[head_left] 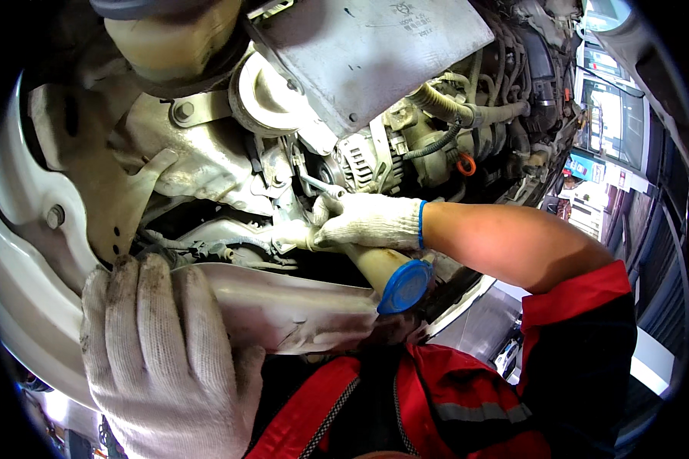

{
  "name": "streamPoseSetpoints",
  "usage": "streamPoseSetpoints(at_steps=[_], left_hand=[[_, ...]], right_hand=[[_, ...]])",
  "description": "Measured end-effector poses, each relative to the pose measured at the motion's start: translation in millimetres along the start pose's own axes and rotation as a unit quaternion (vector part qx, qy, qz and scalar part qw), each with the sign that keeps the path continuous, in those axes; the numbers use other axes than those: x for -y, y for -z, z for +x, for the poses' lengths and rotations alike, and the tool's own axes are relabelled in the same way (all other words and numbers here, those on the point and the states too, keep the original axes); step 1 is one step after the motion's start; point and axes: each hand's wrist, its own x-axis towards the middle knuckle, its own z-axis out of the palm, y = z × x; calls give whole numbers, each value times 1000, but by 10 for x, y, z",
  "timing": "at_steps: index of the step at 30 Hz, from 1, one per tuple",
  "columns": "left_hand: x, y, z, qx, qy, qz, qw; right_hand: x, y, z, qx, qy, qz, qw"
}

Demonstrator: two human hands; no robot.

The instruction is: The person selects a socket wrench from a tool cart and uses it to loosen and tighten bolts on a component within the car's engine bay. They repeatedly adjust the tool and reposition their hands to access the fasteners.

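Observation:
My left hand [168, 359], in a white knit glove with dirty fingertips, lies open and flat on the white fender edge [34, 306], fingers stretched forward. My right hand [371, 219], in a white glove with a blue cuff, reaches into the engine bay. Its fingers are closed on a slim silver wrench [323, 185], whose far end points toward the metal bracket and pulley area beside the alternator [364, 162]. Part of the wrench is hidden by the glove. Just below that hand is a pale filler neck with a blue cap [406, 287].
A yellowed reservoir [172, 46] and a grey metal cover [375, 57] overhang the far side. Hoses [505, 112] and an orange ring handle [465, 164] lie at right. The white front body panel [283, 306] runs between me and the engine.

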Motion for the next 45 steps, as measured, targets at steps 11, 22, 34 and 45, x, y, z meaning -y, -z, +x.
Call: streamPoseSetpoints(at_steps=[11, 22, 34, 45], left_hand=[[390, -387, -9, -194, -162, 203, 946], [10, -54, 64, -47, 16, 27, 998], [71, -69, 44, -23, 10, 4, 1000], [61, -62, 52, -18, 7, -4, 1000]], right_hand=[[-163, -40, 266, 68, 37, 73, 994], [-64, 56, 162, 9, 127, -286, 950], [146, 62, 8, 19, 130, -347, 929], [235, 71, -36, 39, 127, -419, 898]])
